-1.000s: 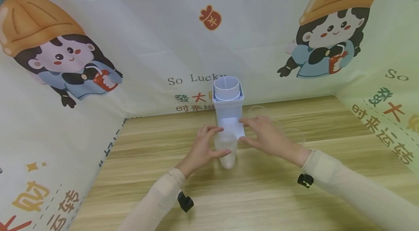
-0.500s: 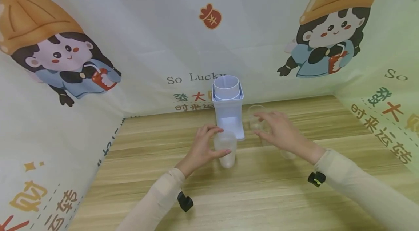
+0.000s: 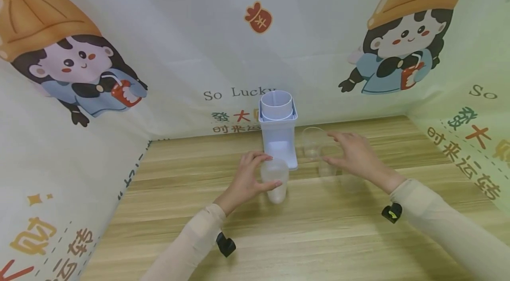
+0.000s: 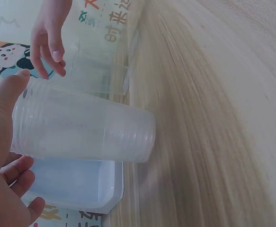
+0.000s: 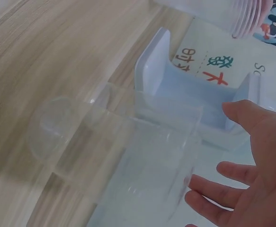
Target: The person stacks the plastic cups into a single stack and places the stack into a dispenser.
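Note:
My left hand (image 3: pixel 249 177) grips a stack of nested translucent plastic cups (image 3: pixel 276 186) near its rim, thumb on one side and fingers on the other. The stack stands just in front of a white plastic dispenser (image 3: pixel 279 132) with a round tube on top. In the left wrist view the stack (image 4: pixel 85 125) shows several ridges by its rim. My right hand (image 3: pixel 358 155) hovers with thumb and fingers spread at the rim of a clear plastic cup (image 5: pixel 142 151). Another clear cup (image 3: pixel 312 144) stands beside the dispenser, behind that hand.
One more clear cup (image 3: pixel 351 182) shows faintly below the right hand. Everything stands on a wood-grain tabletop (image 3: pixel 255 236). A printed cloth (image 3: pixel 191 42) with cartoon figures rises behind the dispenser and along both sides.
My right hand has moved right, from beside the dispenser to the clear cups. The left hand keeps its hold on the cup stack and has hardly moved.

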`<control>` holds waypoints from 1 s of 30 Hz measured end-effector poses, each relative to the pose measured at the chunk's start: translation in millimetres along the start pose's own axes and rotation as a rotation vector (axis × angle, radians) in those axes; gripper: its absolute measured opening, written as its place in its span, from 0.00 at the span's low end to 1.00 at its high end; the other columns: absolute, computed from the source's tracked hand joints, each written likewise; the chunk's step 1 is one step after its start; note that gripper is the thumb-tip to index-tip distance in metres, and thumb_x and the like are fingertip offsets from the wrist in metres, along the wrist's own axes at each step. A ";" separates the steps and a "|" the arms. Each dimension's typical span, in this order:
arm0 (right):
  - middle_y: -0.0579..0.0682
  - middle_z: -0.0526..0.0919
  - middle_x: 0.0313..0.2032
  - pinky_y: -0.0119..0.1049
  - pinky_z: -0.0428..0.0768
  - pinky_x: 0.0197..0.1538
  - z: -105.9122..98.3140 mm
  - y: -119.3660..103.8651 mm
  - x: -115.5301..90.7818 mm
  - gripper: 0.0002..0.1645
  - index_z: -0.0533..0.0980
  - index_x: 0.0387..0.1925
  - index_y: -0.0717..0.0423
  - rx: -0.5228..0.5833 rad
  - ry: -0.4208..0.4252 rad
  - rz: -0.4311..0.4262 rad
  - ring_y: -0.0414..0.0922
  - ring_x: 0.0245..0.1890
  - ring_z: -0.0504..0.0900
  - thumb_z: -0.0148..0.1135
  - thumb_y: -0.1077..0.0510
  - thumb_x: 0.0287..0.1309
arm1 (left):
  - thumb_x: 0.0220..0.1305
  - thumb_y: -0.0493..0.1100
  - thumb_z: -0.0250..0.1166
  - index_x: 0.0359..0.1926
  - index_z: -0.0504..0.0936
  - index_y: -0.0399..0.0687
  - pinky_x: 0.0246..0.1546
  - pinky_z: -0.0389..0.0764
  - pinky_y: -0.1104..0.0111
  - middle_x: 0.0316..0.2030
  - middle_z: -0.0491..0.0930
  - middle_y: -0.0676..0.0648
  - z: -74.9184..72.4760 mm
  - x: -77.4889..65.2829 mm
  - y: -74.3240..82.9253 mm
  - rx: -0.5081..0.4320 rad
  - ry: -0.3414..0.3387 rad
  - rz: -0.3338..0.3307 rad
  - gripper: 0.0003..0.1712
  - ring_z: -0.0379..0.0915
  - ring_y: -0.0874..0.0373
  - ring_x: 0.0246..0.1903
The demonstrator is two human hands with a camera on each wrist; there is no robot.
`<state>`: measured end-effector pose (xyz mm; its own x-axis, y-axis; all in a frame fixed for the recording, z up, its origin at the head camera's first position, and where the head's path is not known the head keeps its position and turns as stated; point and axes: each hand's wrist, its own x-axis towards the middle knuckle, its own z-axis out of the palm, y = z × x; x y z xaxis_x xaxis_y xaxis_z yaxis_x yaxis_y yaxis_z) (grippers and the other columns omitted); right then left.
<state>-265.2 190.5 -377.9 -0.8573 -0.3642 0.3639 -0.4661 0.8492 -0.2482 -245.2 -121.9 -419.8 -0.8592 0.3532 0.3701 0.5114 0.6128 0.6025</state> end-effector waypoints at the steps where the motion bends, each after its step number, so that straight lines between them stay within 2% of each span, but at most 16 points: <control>1: 0.64 0.83 0.53 0.64 0.73 0.58 0.5 1.8 -0.2 0.41 0.69 0.64 0.62 -0.004 -0.010 0.007 0.64 0.53 0.79 0.70 0.45 0.56 | 0.46 0.52 0.80 0.58 0.78 0.45 0.68 0.65 0.46 0.61 0.70 0.42 -0.3 0.0 0.3 -0.005 -0.004 -0.006 0.38 0.60 0.43 0.66; 15: 0.66 0.82 0.55 0.67 0.72 0.58 10.6 9.2 0.9 0.45 0.66 0.66 0.62 -0.038 -0.105 0.063 0.67 0.54 0.77 0.68 0.41 0.56 | 0.46 0.52 0.80 0.58 0.77 0.44 0.67 0.67 0.46 0.61 0.71 0.42 -1.0 -1.5 2.0 -0.027 -0.010 -0.022 0.39 0.61 0.43 0.65; 30: 0.65 0.84 0.52 0.66 0.74 0.55 13.3 7.7 0.5 0.43 0.67 0.65 0.62 -0.053 -0.085 0.032 0.66 0.51 0.80 0.68 0.41 0.56 | 0.46 0.51 0.80 0.58 0.77 0.43 0.66 0.67 0.45 0.61 0.70 0.40 -0.9 -1.7 3.6 -0.043 -0.018 -0.031 0.38 0.60 0.43 0.65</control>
<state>-272.2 191.8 -391.5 -0.8880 -0.3658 0.2786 -0.4279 0.8792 -0.2095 -242.0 -121.0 -417.7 -0.8744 0.3473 0.3388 0.4847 0.5930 0.6430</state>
